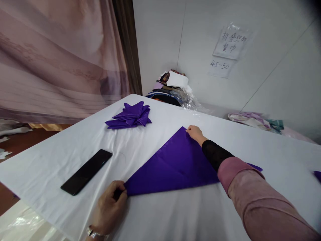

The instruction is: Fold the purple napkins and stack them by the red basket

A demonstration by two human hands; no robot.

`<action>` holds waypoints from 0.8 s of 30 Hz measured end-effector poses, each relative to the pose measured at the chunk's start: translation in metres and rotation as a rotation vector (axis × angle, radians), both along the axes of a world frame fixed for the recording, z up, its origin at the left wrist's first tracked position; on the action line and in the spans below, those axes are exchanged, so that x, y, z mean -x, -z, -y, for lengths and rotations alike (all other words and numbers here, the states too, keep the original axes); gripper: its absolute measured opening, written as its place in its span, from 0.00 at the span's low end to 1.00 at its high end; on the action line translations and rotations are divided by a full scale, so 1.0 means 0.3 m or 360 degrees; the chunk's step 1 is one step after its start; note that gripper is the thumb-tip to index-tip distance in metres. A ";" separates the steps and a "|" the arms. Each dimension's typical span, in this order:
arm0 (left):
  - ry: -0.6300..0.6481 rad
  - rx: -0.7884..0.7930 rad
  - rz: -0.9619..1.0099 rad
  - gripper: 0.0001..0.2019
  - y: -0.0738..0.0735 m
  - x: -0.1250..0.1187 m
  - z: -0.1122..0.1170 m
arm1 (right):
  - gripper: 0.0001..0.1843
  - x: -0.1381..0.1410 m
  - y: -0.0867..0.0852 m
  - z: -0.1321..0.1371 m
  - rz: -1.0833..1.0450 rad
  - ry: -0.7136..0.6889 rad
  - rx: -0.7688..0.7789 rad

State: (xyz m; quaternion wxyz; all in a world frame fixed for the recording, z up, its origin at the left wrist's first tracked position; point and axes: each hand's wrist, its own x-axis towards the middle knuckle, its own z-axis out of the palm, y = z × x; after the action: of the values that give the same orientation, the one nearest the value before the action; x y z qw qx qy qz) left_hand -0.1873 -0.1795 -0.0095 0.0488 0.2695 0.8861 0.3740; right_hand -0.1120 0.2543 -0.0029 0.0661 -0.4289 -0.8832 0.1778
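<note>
A purple cloth napkin (175, 164) lies folded into a triangle on the white table (250, 154). My left hand (109, 207) is closed, pinching the napkin's near left corner. My right hand (195, 133) reaches across the cloth and pinches its far top corner with closed fingers. My right sleeve covers part of the napkin's right side.
A pile of folded purple napkins (130, 116) sits at the table's far left. A black phone (86, 171) lies left of my left hand. Heaped fabrics (170, 87) and plastic rest by the wall; more cloth (253, 119) lies at the far right. A curtain (62, 57) hangs at left.
</note>
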 end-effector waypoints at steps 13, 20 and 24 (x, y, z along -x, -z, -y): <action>-0.0157 0.0100 0.0140 0.15 0.014 0.001 0.005 | 0.10 0.001 0.008 0.016 0.0038 -0.0006 -0.0130; -0.0159 0.0066 0.0148 0.16 0.012 0.006 0.000 | 0.11 -0.002 0.019 0.017 0.0025 -0.0042 -0.0215; -0.0130 0.0084 0.0148 0.16 0.018 0.012 0.000 | 0.16 -0.092 -0.002 0.002 0.0011 -0.0092 -0.0262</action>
State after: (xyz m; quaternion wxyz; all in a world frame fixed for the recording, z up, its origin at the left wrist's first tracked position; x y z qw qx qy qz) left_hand -0.1910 -0.1794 -0.0150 0.0817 0.2141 0.9027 0.3642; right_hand -0.0843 0.2538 -0.0023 0.0928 -0.3968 -0.9071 0.1050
